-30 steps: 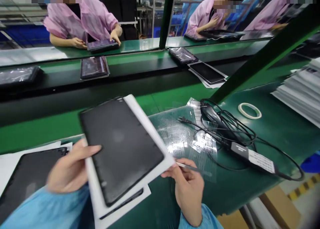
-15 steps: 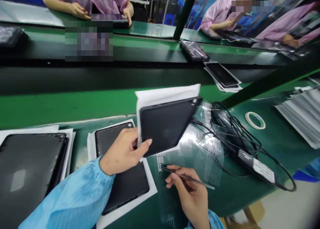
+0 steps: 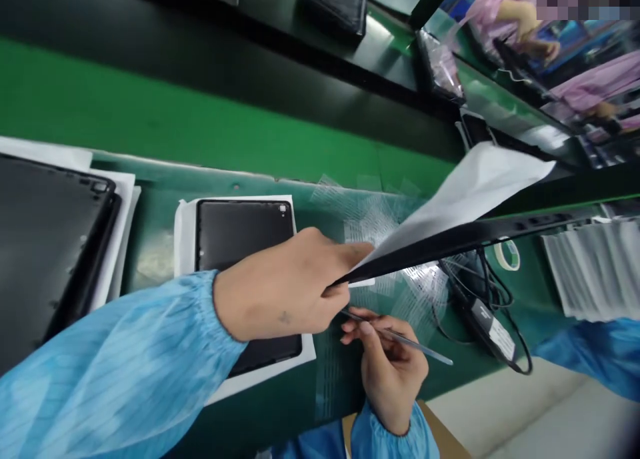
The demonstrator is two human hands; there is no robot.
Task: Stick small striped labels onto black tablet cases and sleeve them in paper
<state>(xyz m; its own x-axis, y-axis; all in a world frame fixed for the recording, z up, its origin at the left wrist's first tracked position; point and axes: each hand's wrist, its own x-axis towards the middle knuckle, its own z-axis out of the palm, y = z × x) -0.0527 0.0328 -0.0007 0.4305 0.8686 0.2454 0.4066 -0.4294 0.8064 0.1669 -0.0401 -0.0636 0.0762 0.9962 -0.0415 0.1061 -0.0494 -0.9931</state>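
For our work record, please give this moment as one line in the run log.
left hand: holds black tablet edge-on with white sheet | right hand: pinches thin pointed tool above clear label film

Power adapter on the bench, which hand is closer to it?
Right hand: it is to the left of the power adapter, not touching it. The left hand is farther left, pinching a black tablet.

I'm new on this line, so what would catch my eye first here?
First, the left hand in the middle, gripping a black tablet edge-on, with a white sheet along it. Just below, the right hand holds a thin metal pen. Left of centre, another black tablet lies on white paper.
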